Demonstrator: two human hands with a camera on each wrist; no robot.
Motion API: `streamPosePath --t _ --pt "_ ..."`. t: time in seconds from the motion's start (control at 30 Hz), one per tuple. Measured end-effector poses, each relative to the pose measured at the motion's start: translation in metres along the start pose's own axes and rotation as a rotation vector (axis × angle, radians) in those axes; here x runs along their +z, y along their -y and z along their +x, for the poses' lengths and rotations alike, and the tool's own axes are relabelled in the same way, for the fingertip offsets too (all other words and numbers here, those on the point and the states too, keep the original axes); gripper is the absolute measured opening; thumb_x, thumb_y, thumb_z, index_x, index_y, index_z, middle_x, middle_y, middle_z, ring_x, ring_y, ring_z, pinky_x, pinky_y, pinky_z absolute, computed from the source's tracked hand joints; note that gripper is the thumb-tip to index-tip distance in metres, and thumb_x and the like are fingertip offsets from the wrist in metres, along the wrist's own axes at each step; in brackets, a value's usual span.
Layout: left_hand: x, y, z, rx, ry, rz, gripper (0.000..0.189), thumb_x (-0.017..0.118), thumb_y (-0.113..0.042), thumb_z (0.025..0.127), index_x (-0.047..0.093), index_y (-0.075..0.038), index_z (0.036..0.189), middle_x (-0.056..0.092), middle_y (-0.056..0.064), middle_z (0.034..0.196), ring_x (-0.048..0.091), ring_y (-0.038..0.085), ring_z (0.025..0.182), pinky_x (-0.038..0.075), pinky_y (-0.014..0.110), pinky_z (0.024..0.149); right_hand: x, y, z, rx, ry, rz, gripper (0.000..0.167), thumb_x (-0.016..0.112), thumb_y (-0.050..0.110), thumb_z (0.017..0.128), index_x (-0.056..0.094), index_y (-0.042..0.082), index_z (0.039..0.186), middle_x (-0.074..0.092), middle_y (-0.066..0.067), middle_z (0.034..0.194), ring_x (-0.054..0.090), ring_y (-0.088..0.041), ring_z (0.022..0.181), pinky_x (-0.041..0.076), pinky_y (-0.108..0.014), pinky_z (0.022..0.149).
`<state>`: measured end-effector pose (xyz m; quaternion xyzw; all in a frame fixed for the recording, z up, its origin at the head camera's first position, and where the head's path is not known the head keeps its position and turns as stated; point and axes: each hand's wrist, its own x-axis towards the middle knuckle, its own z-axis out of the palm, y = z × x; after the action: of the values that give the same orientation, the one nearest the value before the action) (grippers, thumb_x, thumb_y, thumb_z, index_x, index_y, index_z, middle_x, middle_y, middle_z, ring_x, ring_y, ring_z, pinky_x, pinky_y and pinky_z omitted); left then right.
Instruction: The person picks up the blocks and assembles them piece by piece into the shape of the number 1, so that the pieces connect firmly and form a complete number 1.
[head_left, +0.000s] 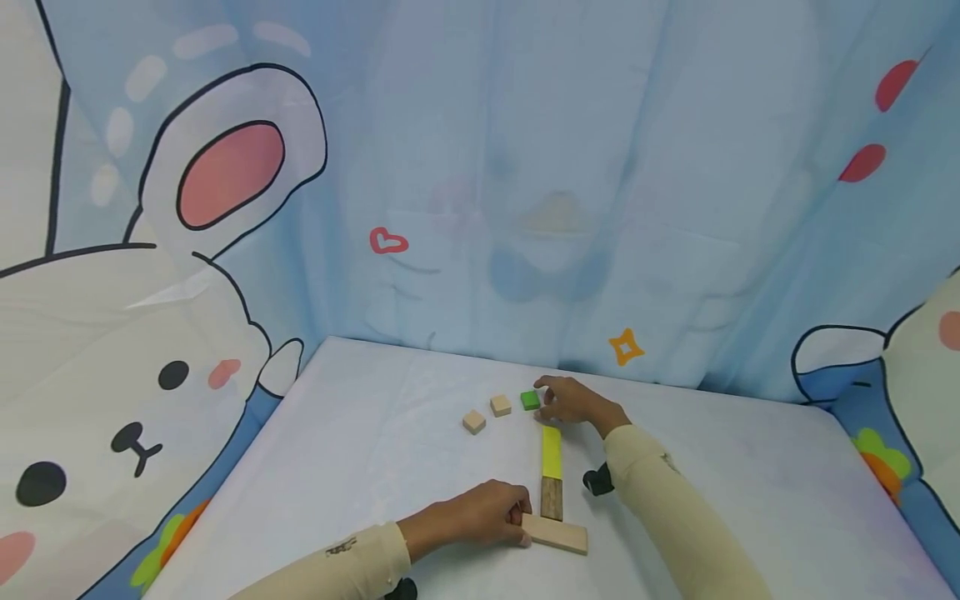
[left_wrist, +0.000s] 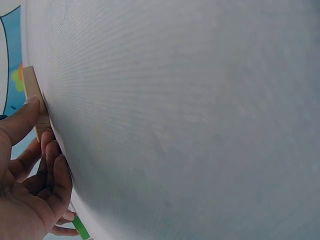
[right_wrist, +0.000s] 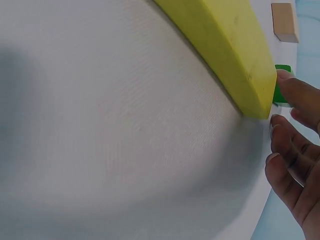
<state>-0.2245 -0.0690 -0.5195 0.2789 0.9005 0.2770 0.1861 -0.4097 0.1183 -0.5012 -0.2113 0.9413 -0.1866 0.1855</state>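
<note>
My left hand (head_left: 483, 512) grips the left end of a pale wooden plank (head_left: 557, 534), thumb on one side and fingers curled at the other. The plank (left_wrist: 34, 87) also shows in the left wrist view. Beyond it, a brown wooden block (head_left: 551, 498) and a yellow block (head_left: 551, 452) form a line away from me. Past the yellow block, my right hand (head_left: 573, 400) is at a small green block (head_left: 530, 401), thumb and forefinger spread apart beside it. In the right wrist view the thumb overlaps the green block (right_wrist: 282, 95); whether it touches cannot be seen.
Two small pale wooden cubes, a nearer cube (head_left: 474, 422) and a farther cube (head_left: 500, 406), lie left of the green block. A white cloth covers the table (head_left: 360, 433). A printed blue curtain (head_left: 465, 167) hangs behind its far edge.
</note>
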Motion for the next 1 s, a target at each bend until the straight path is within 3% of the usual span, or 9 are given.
streamPosePath --t 0.43,0.67,1.0 --pt "0.001 0.002 0.002 0.000 0.003 -0.013 0.022 0.079 -0.021 0.088 0.066 -0.011 0.104 0.056 -0.013 0.075 0.050 -0.003 0.066 0.044 0.015 0.063 0.006 0.002 0.012 -0.006 -0.004 -0.066 0.052 0.075 0.026 0.092 0.056 0.015 0.139 0.066 -0.012 0.120 0.060 -0.021 0.099 0.053 -0.042 0.090" --pt "0.001 0.002 0.002 0.018 -0.007 0.003 0.023 0.079 -0.022 0.089 0.065 -0.011 0.104 0.056 -0.013 0.075 0.050 -0.003 0.065 0.044 0.014 0.063 0.005 0.004 0.008 -0.031 -0.019 -0.053 0.039 0.074 0.024 0.092 0.063 0.011 0.127 0.066 -0.010 0.112 0.060 -0.022 0.097 0.053 -0.043 0.088" --pt "-0.001 -0.001 -0.001 0.015 -0.009 0.022 0.024 0.079 -0.022 0.088 0.066 -0.012 0.105 0.056 -0.014 0.076 0.051 -0.003 0.066 0.045 0.014 0.063 0.006 0.002 0.009 -0.051 -0.034 -0.048 0.035 0.074 0.021 0.092 0.063 0.010 0.124 0.067 -0.007 0.106 0.059 -0.020 0.094 0.052 -0.042 0.088"
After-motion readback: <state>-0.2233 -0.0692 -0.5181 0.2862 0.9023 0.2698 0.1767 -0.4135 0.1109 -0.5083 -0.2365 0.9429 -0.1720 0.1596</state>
